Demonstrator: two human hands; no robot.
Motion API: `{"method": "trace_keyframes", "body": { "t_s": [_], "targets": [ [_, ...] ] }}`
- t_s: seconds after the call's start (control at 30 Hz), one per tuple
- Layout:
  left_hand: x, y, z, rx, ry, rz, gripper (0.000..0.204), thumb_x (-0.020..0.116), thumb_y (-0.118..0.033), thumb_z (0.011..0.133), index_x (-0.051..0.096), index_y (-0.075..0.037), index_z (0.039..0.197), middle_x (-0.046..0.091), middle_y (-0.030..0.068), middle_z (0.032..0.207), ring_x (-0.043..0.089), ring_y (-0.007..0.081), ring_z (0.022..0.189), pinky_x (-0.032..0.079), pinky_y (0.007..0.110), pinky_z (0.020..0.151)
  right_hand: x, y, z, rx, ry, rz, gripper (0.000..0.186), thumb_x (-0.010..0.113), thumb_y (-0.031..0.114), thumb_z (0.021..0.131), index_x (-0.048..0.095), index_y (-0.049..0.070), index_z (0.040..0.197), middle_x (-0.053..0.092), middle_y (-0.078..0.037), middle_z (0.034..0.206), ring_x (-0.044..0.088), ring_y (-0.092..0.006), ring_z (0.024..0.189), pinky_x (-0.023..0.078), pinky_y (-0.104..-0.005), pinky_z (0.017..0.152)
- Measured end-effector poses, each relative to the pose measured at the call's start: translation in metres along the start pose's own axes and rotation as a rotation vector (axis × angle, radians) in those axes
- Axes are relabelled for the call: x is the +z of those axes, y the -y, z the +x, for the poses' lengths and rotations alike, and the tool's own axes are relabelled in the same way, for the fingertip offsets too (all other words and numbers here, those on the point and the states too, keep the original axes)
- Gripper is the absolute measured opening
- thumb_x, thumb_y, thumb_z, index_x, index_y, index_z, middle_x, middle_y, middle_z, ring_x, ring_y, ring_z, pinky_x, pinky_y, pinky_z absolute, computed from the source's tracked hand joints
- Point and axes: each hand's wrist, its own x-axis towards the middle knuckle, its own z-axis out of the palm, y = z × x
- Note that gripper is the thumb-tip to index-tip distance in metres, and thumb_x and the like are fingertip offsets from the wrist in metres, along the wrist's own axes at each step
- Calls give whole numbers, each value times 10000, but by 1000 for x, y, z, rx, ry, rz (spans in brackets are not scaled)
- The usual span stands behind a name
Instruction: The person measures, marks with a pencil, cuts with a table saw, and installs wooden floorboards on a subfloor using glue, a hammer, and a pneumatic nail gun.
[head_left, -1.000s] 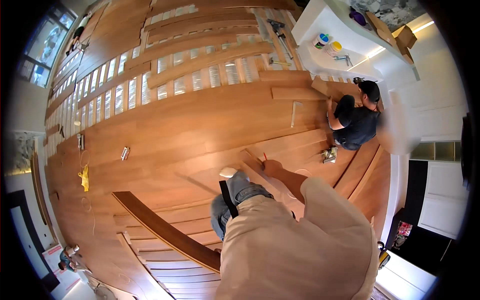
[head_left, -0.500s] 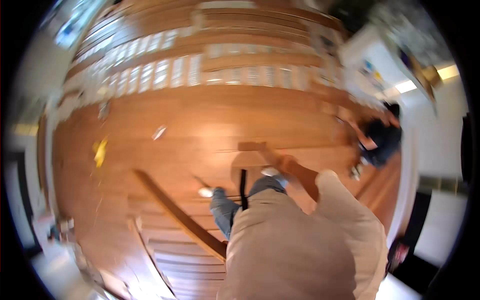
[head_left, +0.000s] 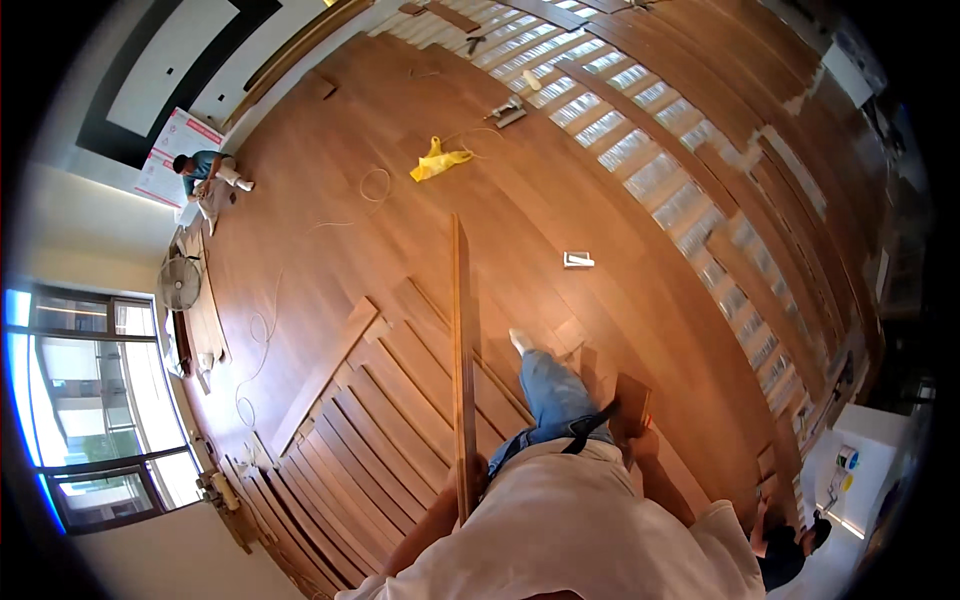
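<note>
A long brown floorboard (head_left: 460,350) stands out edge-on ahead of my body at the left. My left hand (head_left: 474,482) is closed around its near end, the fingers partly hidden by the board. In my right hand (head_left: 637,438), beside my right hip, is a short piece of floorboard (head_left: 632,396), gripped at its lower end. Below and to the left of the long board, loose floorboards (head_left: 370,440) lie side by side on the laid wooden floor (head_left: 330,210).
A yellow bag (head_left: 436,160), a small white box (head_left: 578,260) and a grey tool (head_left: 508,111) lie on the floor. Slatted subfloor (head_left: 690,230) runs along the right. One person (head_left: 205,178) sits at the far left beside a fan (head_left: 180,283); another person (head_left: 790,550) crouches at the lower right.
My view has turned left, toward the window and the loose boards. My right arm has drawn back from reaching forward to beside my hip. The long floorboard stays in my left hand.
</note>
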Motion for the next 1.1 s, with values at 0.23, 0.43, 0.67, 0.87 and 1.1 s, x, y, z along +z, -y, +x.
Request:
{"method": "trace_keyframes", "body": {
  "t_s": [0.23, 0.43, 0.67, 0.87, 1.1],
  "targets": [
    [-83, -103, 86, 106, -503, 1356, 208, 530, -139, 965, 609, -80, 781, 610, 74, 756, 597, 238, 704, 505, 414, 630, 40, 148, 152, 46, 251, -284, 421, 831, 271, 612, 750, 4, 927, 729, -242, 957, 708, -382, 950, 566, -455, 843],
    [-95, -268, 109, 125, -221, 125, 130, 587, -162, 957, 592, -86, 850, 533, 74, 667, 563, 234, 585, 469, 338, 517, 10, 332, 269, 16, 335, -368, 513, 848, 313, 621, 732, -2, 1010, 716, -237, 1046, 691, -378, 1010, 558, -463, 860],
    [-141, -427, 191, 144, -20, -453, 440, 508, -445, 989, 590, -36, 851, 493, 90, 554, 475, 239, 436, 389, 346, 399, -25, 573, 388, -152, 34, -223, 433, 812, 278, 672, 698, -16, 970, 718, -249, 944, 700, -406, 947, 562, -466, 830],
    [-206, -644, 269, 7, -82, -445, 495, 534, -494, 970, 613, -11, 893, 491, 97, 552, 476, 227, 448, 389, 333, 404, 39, 674, 493, -110, 29, -174, 522, 853, 270, 684, 680, -32, 1074, 712, -256, 1017, 693, -399, 979, 551, -467, 844],
    [-290, -856, 305, 95, 705, -725, 527, 488, -502, 989, 594, 8, 1064, 584, 128, 727, 566, 262, 643, 463, 363, 552, 88, 859, 472, -71, 185, -283, 400, 790, 319, 702, 737, 23, 965, 727, -223, 1011, 694, -397, 983, 552, -475, 867]
  ]
}}
